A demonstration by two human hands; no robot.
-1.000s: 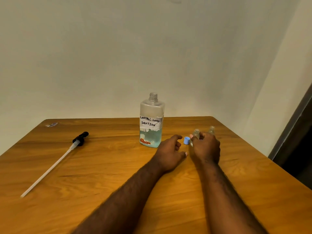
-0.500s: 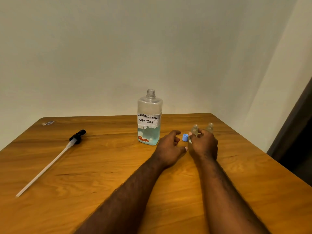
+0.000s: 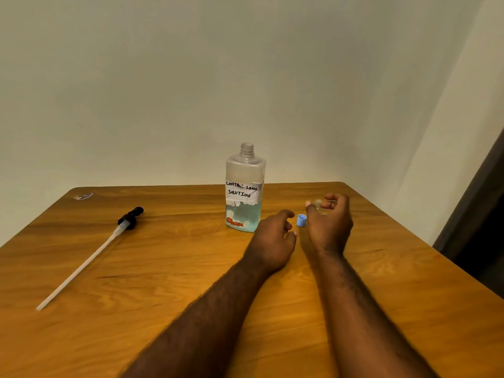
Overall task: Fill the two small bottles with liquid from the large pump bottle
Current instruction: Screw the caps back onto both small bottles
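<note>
The right hand (image 3: 328, 225) is curling around a small clear bottle (image 3: 318, 205) near the counter's (image 3: 163, 268) far right corner; the left hand (image 3: 275, 238) is resting loosely open, holding nothing. The large bottle (image 3: 245, 190) is standing uncapped at the far edge, the pump (image 3: 90, 255) is lying toward the left edge, and a blue cap (image 3: 301, 220) is sitting between the hands.

The open large bottle (image 3: 245, 192) stands on the counter (image 3: 163, 268); right of it, the right hand (image 3: 328, 225) curls around a small clear bottle (image 3: 319, 205), blue cap (image 3: 301, 220) beside, left hand (image 3: 275, 238) resting loose.
</note>
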